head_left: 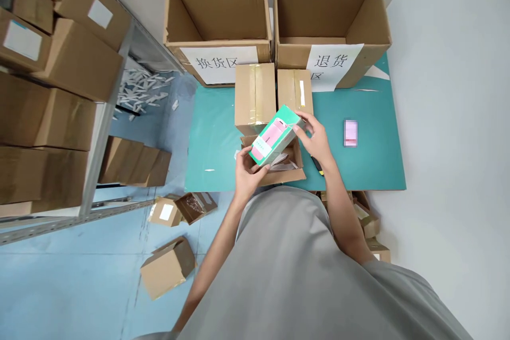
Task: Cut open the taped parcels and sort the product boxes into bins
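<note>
Between my two hands a green and white product box (272,137) with a pink item printed on it is held tilted. My left hand (249,174) grips its lower left end, fingers closed on the edge. At the upper right end, my right hand (314,138) pinches the corner near the flap. Directly below is an open cardboard carton (282,176) with clear plastic packaging inside. Two taped cardboard boxes, one on the left (255,95) and a smaller one on the right (294,87), stand just behind it. Beside my right wrist lies a black and yellow tool (317,166), partly hidden.
Two large open cartons, left (215,45) and right (295,53), stand at the back of the green table (211,138) with paper signs. A phone-like item (350,133) lies at right. Shelves of boxes (79,58) are on my left; opened cartons (169,265) lie on the floor.
</note>
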Demonstrator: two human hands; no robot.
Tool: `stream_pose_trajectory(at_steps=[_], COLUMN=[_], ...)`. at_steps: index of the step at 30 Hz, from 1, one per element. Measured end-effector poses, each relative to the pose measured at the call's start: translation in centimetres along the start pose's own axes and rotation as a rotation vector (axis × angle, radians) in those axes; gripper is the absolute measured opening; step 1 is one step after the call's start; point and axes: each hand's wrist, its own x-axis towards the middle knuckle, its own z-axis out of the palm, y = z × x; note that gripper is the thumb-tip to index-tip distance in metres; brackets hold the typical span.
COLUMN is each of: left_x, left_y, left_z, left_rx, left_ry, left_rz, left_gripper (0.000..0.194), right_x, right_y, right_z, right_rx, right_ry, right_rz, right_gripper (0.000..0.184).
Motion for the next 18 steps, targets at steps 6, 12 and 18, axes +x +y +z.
stream_pose_trajectory(at_steps=[6, 12, 18], left_x=[-3.1, -3.4, -2.6], left_y=[-1.0, -0.5, 0.7], left_z=[2.2, 2.2, 2.1], left_rx=[0.073, 0.074, -0.093], left_ry=[0.075, 0.091, 0.089], left_rz=[0.029, 0.019, -0.136], left_gripper=[0.072, 0.067, 0.066], right_x=[2.3, 2.1, 2.6], right_y=[1.8, 1.8, 2.3], right_z=[1.0, 1.6, 0.7], right_rx=[0.113, 0.131, 0.115], right_ry=[-0.039, -0.052, 0.013], right_rz=[0.058, 0.064, 0.068], right_gripper=[0.063, 0.059, 0.064])
